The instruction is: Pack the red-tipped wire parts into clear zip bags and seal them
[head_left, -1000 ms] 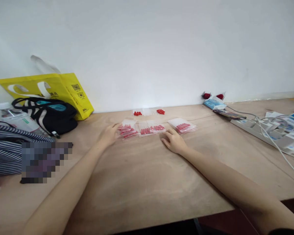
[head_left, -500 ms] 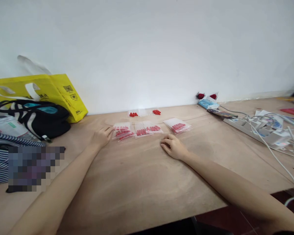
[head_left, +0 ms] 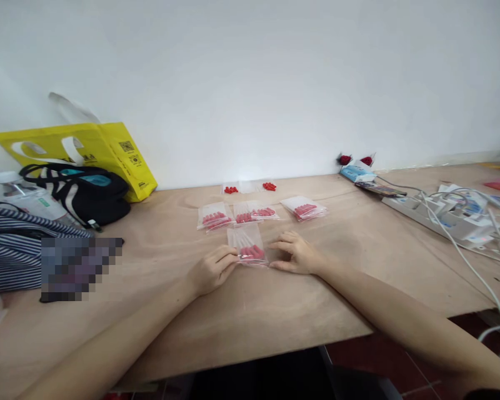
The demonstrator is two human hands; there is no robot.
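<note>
A small clear plastic bag [head_left: 246,238] with several red pieces inside lies in front of me. My left hand [head_left: 214,269] pinches its lower left edge between thumb and fingers. My right hand [head_left: 296,254] rests at the bag's right side, fingers curved and apart from the thumb, whose tip is close to the lower right corner; nothing shows in it. Just beyond lie more filled bags: a left stack [head_left: 214,216], a middle group [head_left: 254,212] and a right stack [head_left: 305,208].
Loose red pieces [head_left: 231,190] lie on a clear bag by the wall, with another red cluster [head_left: 269,186] beside them. At left are a yellow bag [head_left: 108,139], a black pouch [head_left: 104,194] and striped cloth [head_left: 12,244]. A power strip [head_left: 437,219] with tangled cables stands right.
My left hand has moved from the left stack toward me and right, bringing one filled bag between my hands. My right hand's thumb and fingers have spread apart. The view has shifted slightly.
</note>
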